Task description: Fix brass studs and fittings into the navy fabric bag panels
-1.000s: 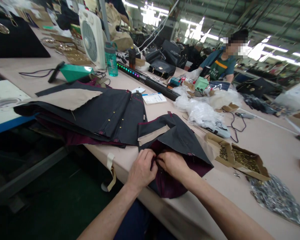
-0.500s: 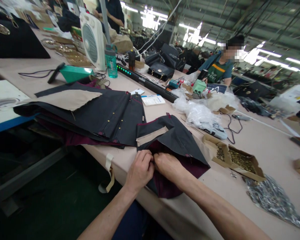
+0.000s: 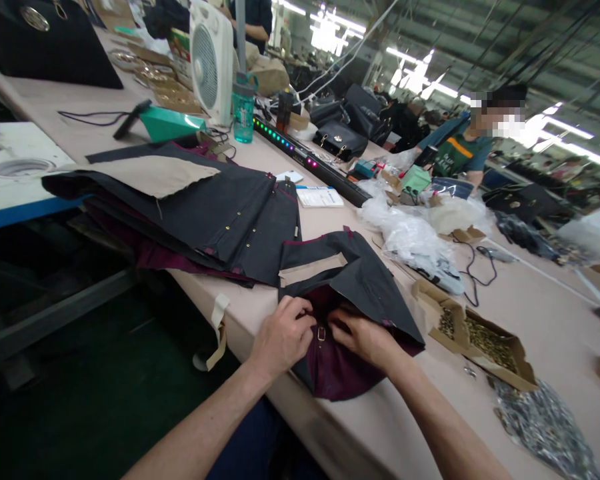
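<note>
A dark grey fabric piece (image 3: 367, 287) with maroon lining (image 3: 340, 373) lies folded open at the table's front edge. Between my hands a small gold-coloured buckle (image 3: 321, 333) shows against the lining. My left hand (image 3: 286, 333) is at the left side of the opening, fingers curled and pressed together; what they pinch is too small to name. On the other side my right hand (image 3: 363, 337) reaches into the opening with bent fingers, the tips partly in shadow under the grey flap. A beige strip (image 3: 313, 271) lies across the grey fabric.
Stacked dark pieces (image 3: 205, 220) lie left of my hands. Cardboard trays (image 3: 490, 343) of small metal parts and a clear bag (image 3: 545, 427) stand right. Behind are a fan (image 3: 211, 63), a teal bottle (image 3: 243, 110), plastic wrap (image 3: 410, 230) and a person in an apron (image 3: 453, 157).
My hands have moved apart, the right one shifting rightward, and the gold-coloured buckle now shows between them. The whole view has turned slightly. More lights glow on the black bar.
</note>
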A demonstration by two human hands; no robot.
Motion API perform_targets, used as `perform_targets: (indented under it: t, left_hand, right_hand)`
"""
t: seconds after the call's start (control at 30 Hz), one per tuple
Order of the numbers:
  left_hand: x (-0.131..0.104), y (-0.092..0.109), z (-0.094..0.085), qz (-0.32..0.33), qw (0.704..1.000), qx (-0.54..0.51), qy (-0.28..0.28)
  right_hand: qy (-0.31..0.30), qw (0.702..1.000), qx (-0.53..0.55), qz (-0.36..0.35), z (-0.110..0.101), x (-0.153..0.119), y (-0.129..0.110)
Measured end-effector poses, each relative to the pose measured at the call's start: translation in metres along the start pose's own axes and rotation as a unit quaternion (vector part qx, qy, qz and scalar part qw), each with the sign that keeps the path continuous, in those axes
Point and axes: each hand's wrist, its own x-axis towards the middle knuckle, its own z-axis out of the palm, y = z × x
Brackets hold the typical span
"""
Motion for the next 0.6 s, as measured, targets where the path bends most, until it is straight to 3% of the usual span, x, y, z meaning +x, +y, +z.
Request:
perform_targets:
  t: [0.13,0.6]
  left_hand:
    - [0.0019,-0.0001,-0.0028,0.011,0.999,0.009,-0.032]
    - [0.0043,0.0005,-0.0037,0.008,0.999,0.008,-0.043]
  right_hand:
    - [0.018,0.999,-0.013,-0.029,0.0015,0.0028,-0.0066]
    - [0.036,0.998,-0.02,-0.057,0.0056,0.0081,-0.006]
